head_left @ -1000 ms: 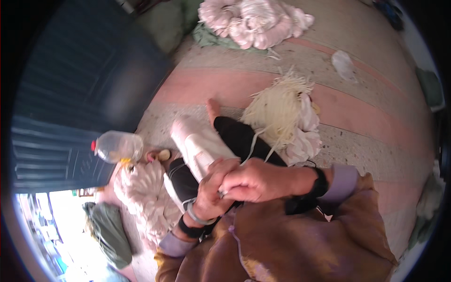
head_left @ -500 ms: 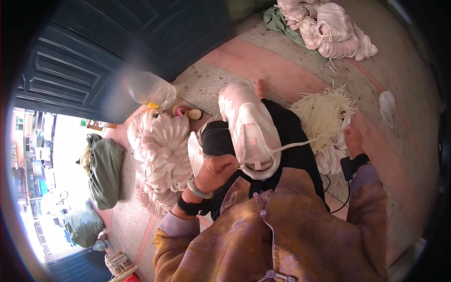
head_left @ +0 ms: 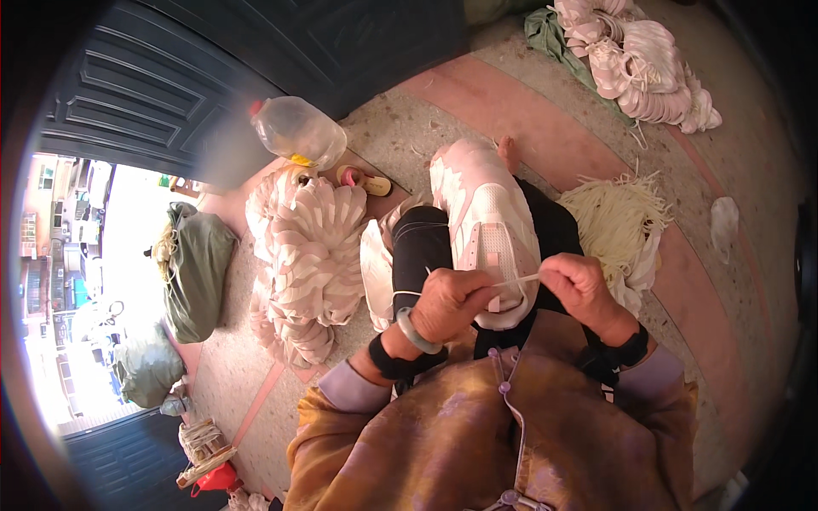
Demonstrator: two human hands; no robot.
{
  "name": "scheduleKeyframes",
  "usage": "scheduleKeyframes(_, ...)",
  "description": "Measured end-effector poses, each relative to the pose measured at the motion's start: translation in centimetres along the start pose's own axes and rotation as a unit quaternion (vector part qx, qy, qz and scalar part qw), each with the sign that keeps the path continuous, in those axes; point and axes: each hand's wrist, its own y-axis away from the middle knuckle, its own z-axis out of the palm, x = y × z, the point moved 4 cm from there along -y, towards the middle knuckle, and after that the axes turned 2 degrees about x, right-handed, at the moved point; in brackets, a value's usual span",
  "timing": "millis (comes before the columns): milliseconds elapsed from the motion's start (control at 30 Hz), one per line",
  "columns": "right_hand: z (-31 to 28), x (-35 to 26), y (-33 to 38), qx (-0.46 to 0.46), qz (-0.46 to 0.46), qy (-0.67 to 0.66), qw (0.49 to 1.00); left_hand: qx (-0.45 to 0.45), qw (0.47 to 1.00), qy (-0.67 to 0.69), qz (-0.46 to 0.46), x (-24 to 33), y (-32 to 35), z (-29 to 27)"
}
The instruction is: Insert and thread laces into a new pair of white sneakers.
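Observation:
A stack of pale pink-and-white shoe uppers (head_left: 497, 209) rests across my lap, with its perforated tongue and eyelets facing up. Over the near end of the top upper, a white shoelace (head_left: 518, 279) is stretched between my two hands. My left hand (head_left: 447, 305) pinches one part of it, thumb and fingers pressed together. On the other side, my right hand (head_left: 588, 294) is closed on the lace as well. Behind my right hand, a bundle of cream-white laces (head_left: 618, 213) lies over more white pieces.
A large heap of shoe uppers (head_left: 311, 243) stands on the floor at my left. Beyond it are a clear plastic jug (head_left: 298, 132) and a slipper (head_left: 365, 180). More uppers (head_left: 639, 64) lie far right. Green sacks (head_left: 198, 277) sit near the bright doorway.
My right hand has come in from the far right to the near end of the upper and now grips the lace. The lace span between the hands is shorter. The whole view has shifted.

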Motion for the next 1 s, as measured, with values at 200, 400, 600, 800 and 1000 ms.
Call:
scheduleKeyframes(200,-2.0,5.3,1.0,0.072,0.075,0.014,0.994,0.001,1.000,0.022,-0.008,-2.3,1.0,-0.9)
scheduleKeyframes(400,-3.7,7.7,-0.3,0.125,0.089,0.162,0.975,-0.002,0.999,-0.045,0.008,-2.3,-0.2,-0.9)
scheduleKeyframes(600,-3.2,7.6,-0.8,0.084,0.042,0.335,0.938,0.036,0.998,-0.035,0.023,-2.5,-1.2,-0.3)
scheduleKeyframes(800,2.4,-0.4,-1.7,-0.035,-0.046,0.285,0.957,0.043,0.999,-0.019,0.018,-4.0,-1.1,0.5)
scheduleKeyframes(1000,3.6,2.7,-0.5,-0.021,-0.054,0.276,0.959,0.097,0.989,-0.089,0.071,-4.0,-1.4,2.1)
